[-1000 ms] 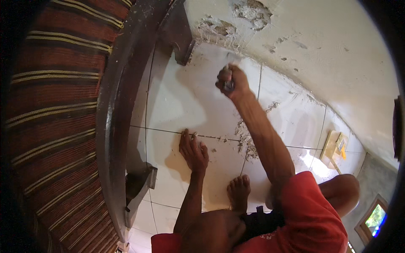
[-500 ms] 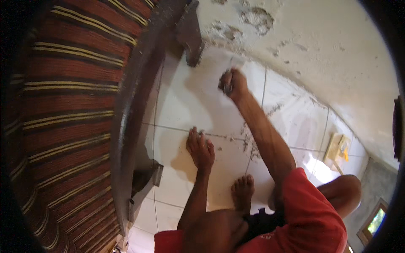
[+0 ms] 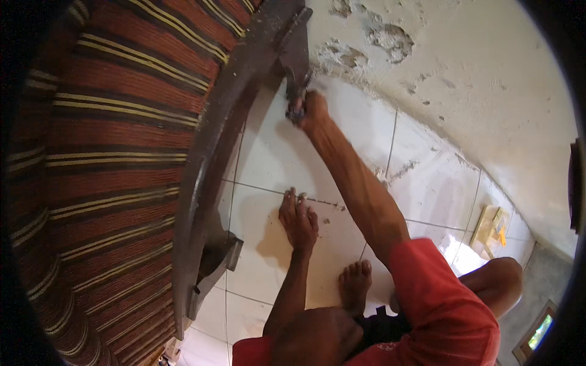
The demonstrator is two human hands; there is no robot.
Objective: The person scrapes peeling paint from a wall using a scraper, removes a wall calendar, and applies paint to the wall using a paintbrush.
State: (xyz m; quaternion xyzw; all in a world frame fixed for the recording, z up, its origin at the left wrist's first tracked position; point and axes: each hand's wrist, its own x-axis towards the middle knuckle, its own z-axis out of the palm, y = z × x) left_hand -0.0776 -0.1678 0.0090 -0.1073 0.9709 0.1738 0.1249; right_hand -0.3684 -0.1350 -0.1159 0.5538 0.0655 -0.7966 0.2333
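My right hand [image 3: 315, 108] is closed round a small dark tool [image 3: 295, 114], beside the dark brown wooden foot [image 3: 297, 61] of a piece of furniture and low by the wall. Blur and my fingers hide the tool's kind. On the white tiled floor [image 3: 268, 160], my left hand [image 3: 299, 224] rests palm down, its fingers stretched out and somewhat apart near a dark grout line. It holds nothing. Greyish crumbs [image 3: 403, 171] lie on the tiles to the right of my right forearm.
At left stands furniture with a red-brown striped cloth [image 3: 122, 158] and a dark wooden rail [image 3: 204, 158]. The pale wall [image 3: 476, 79] has chipped plaster patches [image 3: 390, 43]. A light board [image 3: 488, 232] with an orange-handled tool [image 3: 500, 235] lies at right. My bare foot [image 3: 355, 283] is near.
My right hand has moved left with the dark tool, up to the furniture foot. My left hand stays on the floor. The view has shifted slightly, and fewer crumbs show beside my right forearm.
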